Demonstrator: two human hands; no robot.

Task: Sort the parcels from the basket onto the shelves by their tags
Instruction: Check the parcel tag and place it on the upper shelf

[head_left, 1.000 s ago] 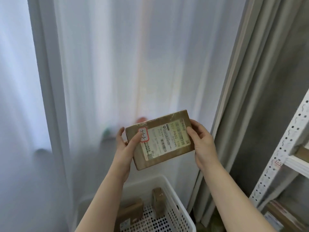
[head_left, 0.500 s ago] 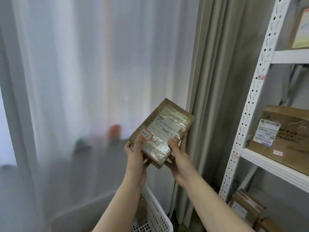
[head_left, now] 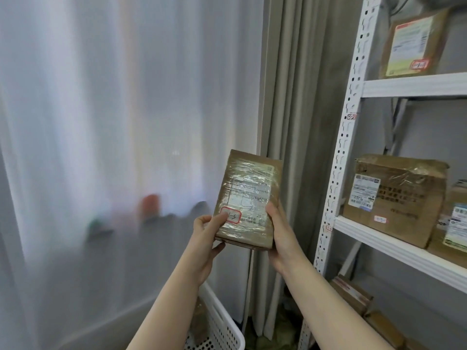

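Observation:
A flat brown parcel (head_left: 249, 188) wrapped in clear tape stands upright in front of me, held in both hands. It carries a white shipping label and a red-bordered tag (head_left: 232, 215) with handwriting at its lower left. My left hand (head_left: 206, 238) grips the lower left corner, thumb on the tag's edge. My right hand (head_left: 279, 232) grips the lower right side, thumb on the label. The white basket (head_left: 222, 322) shows only its corner at the bottom, below my left forearm. The white metal shelves (head_left: 394, 239) stand at the right.
On the middle shelf sits a large brown box (head_left: 394, 198) with more parcels beside it. A labelled parcel (head_left: 414, 44) stands on the upper shelf (head_left: 414, 84), and others (head_left: 353, 294) lie below. Sheer white curtain (head_left: 113, 122) fills the left, a grey drape (head_left: 295, 97) hangs beside the shelf post.
My view has swung right, bringing the shelves in. The parcel has turned from lying crosswise to standing upright, and my right hand has shifted from its far end to its lower right side.

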